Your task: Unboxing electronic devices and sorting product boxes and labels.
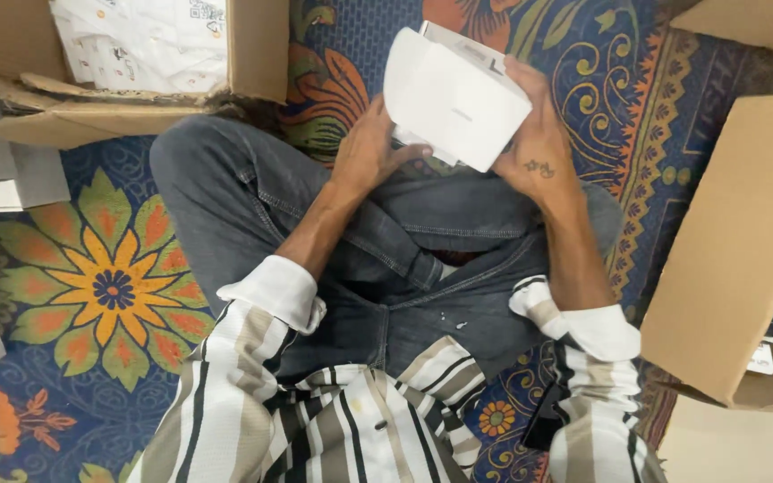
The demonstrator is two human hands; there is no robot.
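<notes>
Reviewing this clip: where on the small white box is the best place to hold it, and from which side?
Best by its two opposite short ends, one hand from each side. The white box is flat and tilted above the lap, and the left hand and right hand already hold its ends that way, leaving the broad face uncovered.

Open cardboard boxes left [127, 112] and right [735, 259] hem the lap; patterned rug [109, 286] between seems passable.
</notes>
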